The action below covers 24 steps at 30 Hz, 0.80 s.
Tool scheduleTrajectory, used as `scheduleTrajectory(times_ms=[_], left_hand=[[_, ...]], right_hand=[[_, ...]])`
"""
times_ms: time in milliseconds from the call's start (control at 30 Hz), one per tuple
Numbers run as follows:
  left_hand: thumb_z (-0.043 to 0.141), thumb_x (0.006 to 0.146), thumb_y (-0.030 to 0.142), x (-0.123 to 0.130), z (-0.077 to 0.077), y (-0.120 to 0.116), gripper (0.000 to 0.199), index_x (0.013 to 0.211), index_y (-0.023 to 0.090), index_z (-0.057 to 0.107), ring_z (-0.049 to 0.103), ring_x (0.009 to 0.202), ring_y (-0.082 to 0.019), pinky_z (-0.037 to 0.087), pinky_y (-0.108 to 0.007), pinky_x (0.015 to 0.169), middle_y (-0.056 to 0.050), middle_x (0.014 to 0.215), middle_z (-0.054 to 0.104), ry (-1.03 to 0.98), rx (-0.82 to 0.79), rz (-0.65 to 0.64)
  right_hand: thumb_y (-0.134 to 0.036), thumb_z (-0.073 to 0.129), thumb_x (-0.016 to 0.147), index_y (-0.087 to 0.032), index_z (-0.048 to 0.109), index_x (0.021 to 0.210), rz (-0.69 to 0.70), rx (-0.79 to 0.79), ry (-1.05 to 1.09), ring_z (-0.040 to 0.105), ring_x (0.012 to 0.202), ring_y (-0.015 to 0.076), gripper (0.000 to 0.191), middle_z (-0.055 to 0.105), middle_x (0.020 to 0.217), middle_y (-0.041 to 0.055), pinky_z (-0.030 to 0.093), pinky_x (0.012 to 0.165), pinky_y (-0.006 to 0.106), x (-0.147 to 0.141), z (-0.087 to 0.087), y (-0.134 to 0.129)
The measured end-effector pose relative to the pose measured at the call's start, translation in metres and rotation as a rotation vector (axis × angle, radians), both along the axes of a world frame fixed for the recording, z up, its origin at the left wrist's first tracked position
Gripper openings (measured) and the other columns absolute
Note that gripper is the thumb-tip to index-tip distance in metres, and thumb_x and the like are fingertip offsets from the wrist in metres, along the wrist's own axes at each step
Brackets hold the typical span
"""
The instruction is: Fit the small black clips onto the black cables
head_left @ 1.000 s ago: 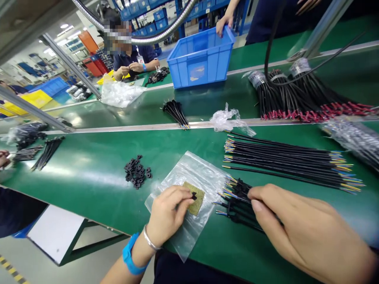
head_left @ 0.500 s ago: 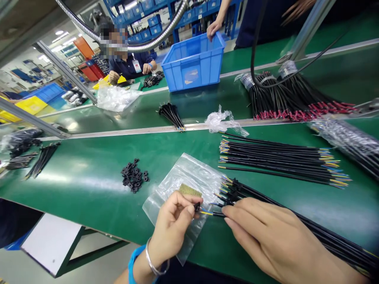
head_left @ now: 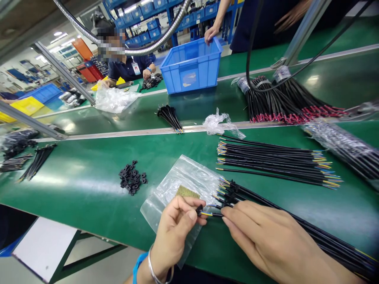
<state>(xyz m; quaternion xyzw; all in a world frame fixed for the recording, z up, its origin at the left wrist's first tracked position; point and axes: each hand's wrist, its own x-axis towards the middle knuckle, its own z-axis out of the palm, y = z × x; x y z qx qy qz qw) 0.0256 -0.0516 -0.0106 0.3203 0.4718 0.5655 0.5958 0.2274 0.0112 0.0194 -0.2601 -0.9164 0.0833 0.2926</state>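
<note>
Fingers of L hand (head_left: 174, 230) pinch a blk clip (head_left: 199, 210); fingers of R hand (head_left: 266, 230) grip a cable (head_left: 217, 215) just behind its exposed wires. Clip and cable end are above the surface (head_left: 79, 169), toward its near edge, by the RH side of a clear plastic bag (head_left: 158, 197).

Change: approx. 1 sec. ago the clip was over the sponge pad (head_left: 188, 192) and R hand was at the group of cables w/ blk pieces (head_left: 231, 189). Now clip and cable face each other, wires reaching the clip; v. little shift in the last half sec. Judgement: work is at the clip-to-wire stage. Wire depth in clip: can't tell, fingers cover it.

Edges/room: bag's lower corner is at the near edge; whether it overhangs, can't tell. Green shows betw. bag and loose clip pile (head_left: 130, 177), and from the pile to the LH end, so L hand has approx. free sideways room. R side is tighter: cable group runs under/past R forearm to the RH edge, w/ a flat cable row (head_left: 272, 161) behind, toward the metal rail (head_left: 124, 133) at the far edge.
</note>
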Motion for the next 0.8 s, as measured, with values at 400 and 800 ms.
scheduleTrajectory(times_ms=[400,800], left_hand=[[0.091,0.058,0.013,0.012,0.002,0.0,0.042,0.092,0.022,0.069,0.068,0.065,-0.007,0.058,-0.017,0.064,-0.001,0.093,0.073,-0.116,-0.005,-0.019],[0.091,0.057,0.022,0.008,0.022,0.0,0.022,0.073,0.02,0.076,0.064,0.058,-0.013,0.052,-0.023,0.056,-0.003,0.068,0.072,0.536,0.392,-0.059]], right_hand=[[-0.012,0.046,0.094,-0.018,0.062,0.084,-0.015,0.135,0.062,0.056,0.063,0.0155,0.019,0.062,0.069,0.001,0.037,0.058,0.033,0.0,0.005,-0.014],[-0.005,0.035,0.091,-0.02,0.055,0.075,0.102,-0.111,0.088,0.054,0.058,0.0125,0.029,0.056,0.066,-0.0003,0.041,0.055,0.026,-0.004,0.001,-0.02]])
